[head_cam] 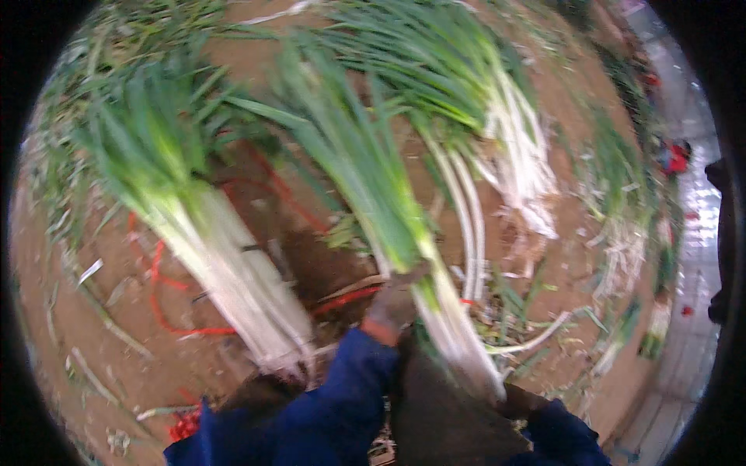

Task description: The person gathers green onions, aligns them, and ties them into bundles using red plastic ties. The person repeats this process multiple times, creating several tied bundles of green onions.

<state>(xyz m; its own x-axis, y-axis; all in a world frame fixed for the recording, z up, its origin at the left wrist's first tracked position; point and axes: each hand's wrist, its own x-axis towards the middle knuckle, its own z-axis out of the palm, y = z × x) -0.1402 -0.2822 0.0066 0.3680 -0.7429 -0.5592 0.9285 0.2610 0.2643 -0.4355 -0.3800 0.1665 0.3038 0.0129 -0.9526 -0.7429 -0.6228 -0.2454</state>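
Observation:
My left hand (396, 303), reaching out of a blue sleeve, is closed around the middle of a bunch of long green onions (431, 274), where the green leaves meet the white stalks. The bunch slants down to the right, leaves pointing away. At its white root end is my right hand (521, 402), dark and partly hidden, its fingers against the stalk ends. To the left lies a thicker bundle of green onions (233, 274) with a dark tie about its white stalks. Image blur hides finger detail.
Another pile of green onions (518, 140) lies at the upper right, roots towards me. Red straps (157, 291) loop over the brown soil around the left bundle. Loose leaves and stalks litter the ground. Further onions (623, 250) and a shiny pale strip (693, 244) are at far right.

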